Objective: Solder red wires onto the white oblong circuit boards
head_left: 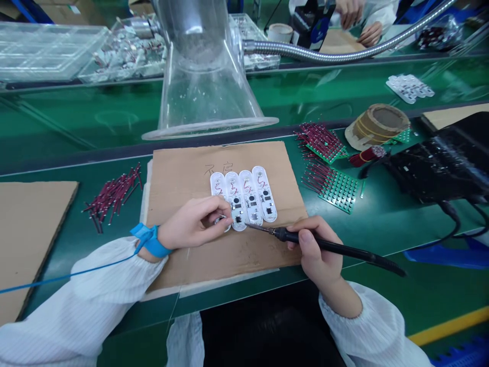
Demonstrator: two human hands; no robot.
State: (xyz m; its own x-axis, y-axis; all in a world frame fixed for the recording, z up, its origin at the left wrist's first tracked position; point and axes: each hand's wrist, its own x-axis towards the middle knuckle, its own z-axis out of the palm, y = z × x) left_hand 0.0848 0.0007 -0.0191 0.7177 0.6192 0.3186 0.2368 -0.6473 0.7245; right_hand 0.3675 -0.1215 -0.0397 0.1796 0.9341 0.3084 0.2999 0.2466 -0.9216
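Over green workbench (57, 173), soldering iron (328, 246) points left at white circuit board (235, 196).

left hand (193, 223) curled, right hand (315, 250) gripping

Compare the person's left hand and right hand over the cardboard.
The left hand has its fingertips at the white strip boards, while the right hand grips a soldering iron like a pen. The left wrist wears a blue strap; the right wrist shows none. The left hand lies flatter, the right stands more upright. Both hands are bare and come out of white sleeves.
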